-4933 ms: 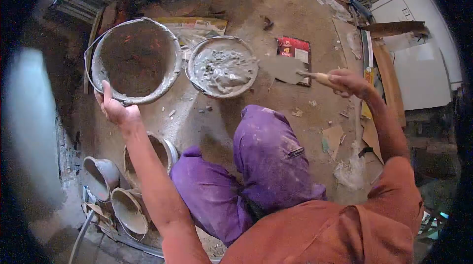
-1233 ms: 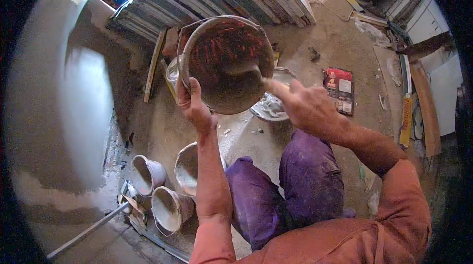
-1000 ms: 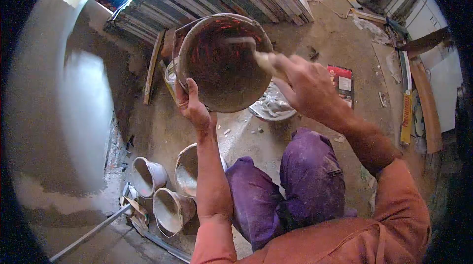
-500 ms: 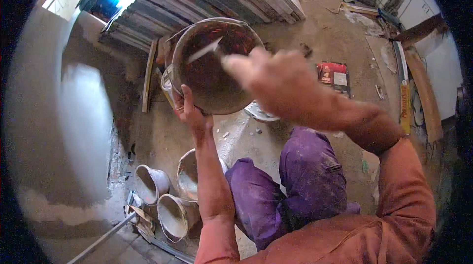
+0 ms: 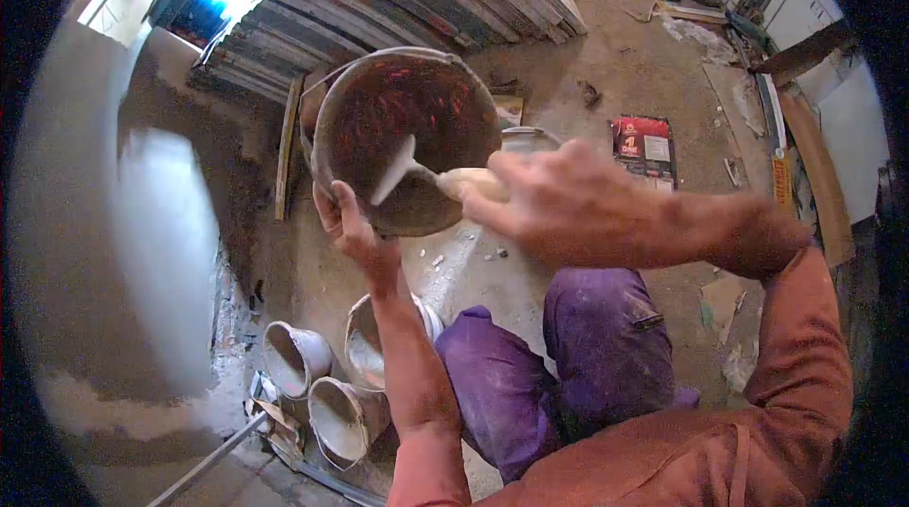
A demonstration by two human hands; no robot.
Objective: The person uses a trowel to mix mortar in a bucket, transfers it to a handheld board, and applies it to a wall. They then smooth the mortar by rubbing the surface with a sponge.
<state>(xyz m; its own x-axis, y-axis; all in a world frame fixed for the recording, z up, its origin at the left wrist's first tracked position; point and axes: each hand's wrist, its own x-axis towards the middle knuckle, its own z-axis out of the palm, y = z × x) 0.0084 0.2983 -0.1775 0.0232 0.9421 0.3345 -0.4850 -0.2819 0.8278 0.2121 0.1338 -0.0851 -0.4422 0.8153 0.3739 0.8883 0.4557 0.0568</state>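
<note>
A large bucket (image 5: 352, 109) is tilted with its mouth facing me, its inside dark and streaked with red. My left hand (image 5: 358, 231) grips the bucket at its lower left rim, thumb over the edge and the other fingers behind the wall. In my closed right hand (image 5: 559, 193) is the pale handle of a putty knife (image 5: 397, 170). Its wide, light blade reaches inside the bucket, close to the lower left of the wall. A lidded white container (image 5: 525, 136) shows partly behind my right hand.
Several dirty buckets (image 5: 295, 359) stand on the floor at lower left, beside my legs. A red and black bag (image 5: 644, 149) lies at right. Long stacked boards (image 5: 379, 10) fill the back. A wooden plank (image 5: 820, 180) and a yellow bar (image 5: 782, 181) lie along the right side.
The putty knife's blade has swung from the upper middle of the bucket's inside down toward the lower left wall. The bucket and both hands have shifted slightly lower.
</note>
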